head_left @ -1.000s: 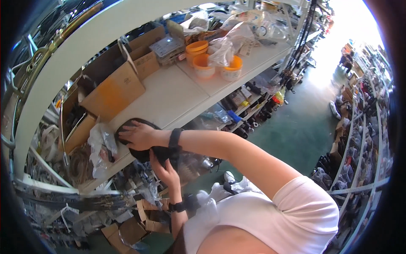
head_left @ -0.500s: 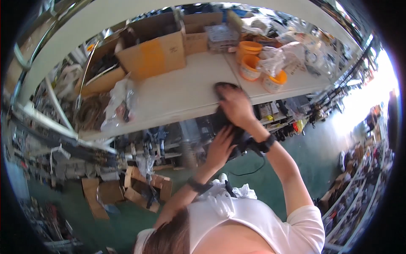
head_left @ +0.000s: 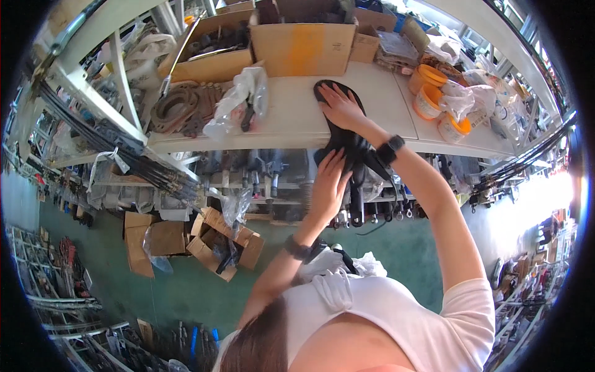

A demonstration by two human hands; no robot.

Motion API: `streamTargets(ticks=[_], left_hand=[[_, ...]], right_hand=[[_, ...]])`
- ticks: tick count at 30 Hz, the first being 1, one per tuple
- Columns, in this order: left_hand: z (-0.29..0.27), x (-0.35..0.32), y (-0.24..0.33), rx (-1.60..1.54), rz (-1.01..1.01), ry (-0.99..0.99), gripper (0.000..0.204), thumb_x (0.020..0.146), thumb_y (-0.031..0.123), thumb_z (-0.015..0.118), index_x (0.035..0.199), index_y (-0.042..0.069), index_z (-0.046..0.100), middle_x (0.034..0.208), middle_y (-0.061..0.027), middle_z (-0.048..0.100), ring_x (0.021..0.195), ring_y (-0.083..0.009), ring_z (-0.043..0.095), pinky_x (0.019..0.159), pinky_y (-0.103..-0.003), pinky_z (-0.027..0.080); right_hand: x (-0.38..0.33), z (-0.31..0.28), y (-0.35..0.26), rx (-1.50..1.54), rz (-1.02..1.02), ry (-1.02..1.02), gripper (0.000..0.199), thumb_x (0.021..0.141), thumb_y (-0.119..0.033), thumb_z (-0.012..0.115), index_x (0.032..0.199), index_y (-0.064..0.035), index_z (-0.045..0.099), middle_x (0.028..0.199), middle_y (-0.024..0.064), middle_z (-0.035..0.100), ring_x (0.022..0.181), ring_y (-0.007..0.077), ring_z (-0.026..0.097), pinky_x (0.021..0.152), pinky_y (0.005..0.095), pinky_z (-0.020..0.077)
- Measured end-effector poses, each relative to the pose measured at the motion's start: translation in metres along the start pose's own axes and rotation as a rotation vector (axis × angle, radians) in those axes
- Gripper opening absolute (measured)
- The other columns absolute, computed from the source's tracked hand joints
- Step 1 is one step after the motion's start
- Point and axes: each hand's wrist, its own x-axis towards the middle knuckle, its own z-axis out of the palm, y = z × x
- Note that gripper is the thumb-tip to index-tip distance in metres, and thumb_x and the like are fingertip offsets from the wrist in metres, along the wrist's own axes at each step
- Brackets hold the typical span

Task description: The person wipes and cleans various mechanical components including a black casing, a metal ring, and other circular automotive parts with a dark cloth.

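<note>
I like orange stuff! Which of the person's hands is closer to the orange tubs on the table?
Right. The right hand lies flat on the black saddle on the table, beside the orange tubs. The left hand is lower, past the table edge.

You stood in a cluttered workshop: a white bench (head_left: 279, 124) held cardboard boxes (head_left: 297, 43), metal rings (head_left: 180, 105) and orange tubs (head_left: 427, 99), with parts racked below
</note>
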Motion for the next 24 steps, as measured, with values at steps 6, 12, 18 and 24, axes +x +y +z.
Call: streamTargets(ticks=[6, 12, 18, 24], left_hand=[[-0.02, 0.0, -0.019, 0.048, 0.02, -0.015, 0.029, 0.078, 0.009, 0.057, 0.105, -0.001, 0.053, 0.117, -0.0147, 0.051, 0.107, -0.0322, 0.047, 0.091, -0.039, 0.038], [-0.021, -0.054, -0.016, -0.063, -0.167, -0.171, 0.027, 0.082, 0.012, 0.054, 0.106, 0.002, 0.054, 0.114, -0.0159, 0.053, 0.099, -0.0341, 0.051, 0.083, -0.04, 0.043], [-0.021, -0.051, 0.001, -0.147, -0.113, -0.189, 0.025, 0.083, 0.016, 0.054, 0.1, -0.002, 0.052, 0.092, -0.0195, 0.058, 0.081, -0.0357, 0.055, 0.07, -0.041, 0.045], [-0.016, -0.042, -0.012, -0.175, -0.175, -0.078, 0.031, 0.085, 0.017, 0.053, 0.11, 0.0, 0.049, 0.095, -0.0199, 0.058, 0.084, -0.0359, 0.056, 0.072, -0.04, 0.045]], right_hand=[[0.014, -0.005, -0.034, 0.01, -0.234, -0.01, 0.048, 0.086, -0.032, 0.039, 0.129, -0.0101, 0.037, 0.136, 0.0071, 0.034, 0.126, 0.0289, 0.029, 0.102, 0.0458, 0.0216], [-0.052, -0.013, -0.062, 0.149, -0.507, -0.024, 0.04, 0.087, -0.02, 0.046, 0.126, -0.0112, 0.042, 0.132, 0.0056, 0.04, 0.126, 0.0273, 0.03, 0.104, 0.0435, 0.021], [-0.056, -0.017, -0.054, 0.163, -0.485, 0.043, 0.038, 0.088, -0.019, 0.043, 0.125, -0.0074, 0.044, 0.131, 0.0075, 0.042, 0.125, 0.0265, 0.033, 0.104, 0.0387, 0.022], [0.004, 0.007, -0.055, 0.052, -0.443, 0.107, 0.041, 0.089, -0.025, 0.04, 0.125, -0.0054, 0.042, 0.129, 0.0103, 0.043, 0.122, 0.0278, 0.035, 0.101, 0.0402, 0.0259]])
